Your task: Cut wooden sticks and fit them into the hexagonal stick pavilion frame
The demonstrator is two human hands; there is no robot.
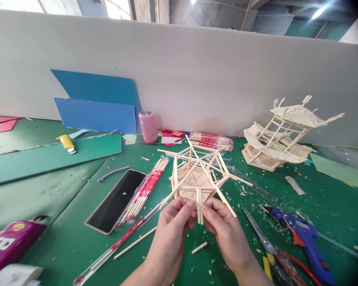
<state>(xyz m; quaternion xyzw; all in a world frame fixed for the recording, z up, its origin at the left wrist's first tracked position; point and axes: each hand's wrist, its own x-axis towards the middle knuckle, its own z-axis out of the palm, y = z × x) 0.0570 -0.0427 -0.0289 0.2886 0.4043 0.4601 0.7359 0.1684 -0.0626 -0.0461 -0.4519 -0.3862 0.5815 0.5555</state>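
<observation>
A wooden stick model (193, 174), a hexagonal frame with a slatted base and sticks crossing over its top, is in front of me. My left hand (174, 226) is closed, thumb and fingers pinching the left side of a short pair of sticks (199, 206) at the model's near edge. From the other side my right hand (225, 226) pinches the same spot, its thumb beside the sticks. Several long sticks jut outward from the frame. Below my hands a short cut stick (199, 248) lies on the green table.
A finished-looking stick pavilion (282, 135) stands at back right. Scissors (265, 234) and a blue glue gun (304, 234) lie on the right. To the left are a phone (116, 200), packaged sticks (149, 186), a yellow cutter (66, 143) and a purple box (14, 246). A pink flask (148, 127) stands behind.
</observation>
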